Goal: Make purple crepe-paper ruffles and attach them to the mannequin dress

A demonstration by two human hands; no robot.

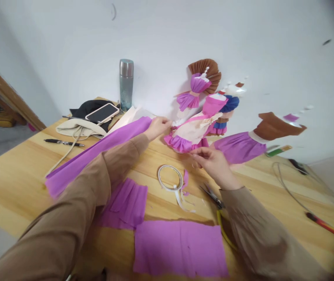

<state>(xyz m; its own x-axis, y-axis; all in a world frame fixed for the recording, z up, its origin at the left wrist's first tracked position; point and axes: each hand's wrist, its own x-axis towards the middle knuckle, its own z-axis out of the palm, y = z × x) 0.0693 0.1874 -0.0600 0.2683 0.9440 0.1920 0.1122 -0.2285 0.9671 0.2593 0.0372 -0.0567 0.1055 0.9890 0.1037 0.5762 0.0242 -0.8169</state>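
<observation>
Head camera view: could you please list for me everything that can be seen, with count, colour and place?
Wall: 1, white, background
Door frame: 1, brown, far left
Bag: 1, yellow-brown, floor, left
Table: 1, light wood, middle
Flask: 1, blue-green and silver, near wall
Phone: 1, dark screen, pale case, left
Cloth items: 2, black and beige, around phone
Pen: 1, black, left
Dress models: at least 4, mixed colours, near wall
Fabric-like pieces: 3 large, purple, left and front
Tape roll: 1, white, centre
Scissors: 1, yellow handles, by right sleeve
Green object: 1, unclear, right
Red-and-black tool: 1, far right
Sleeves: 2, brown, both sides
Left hand: 1, bare, left of dresses
Right hand: 1, bare, near pink-purple hem
</observation>
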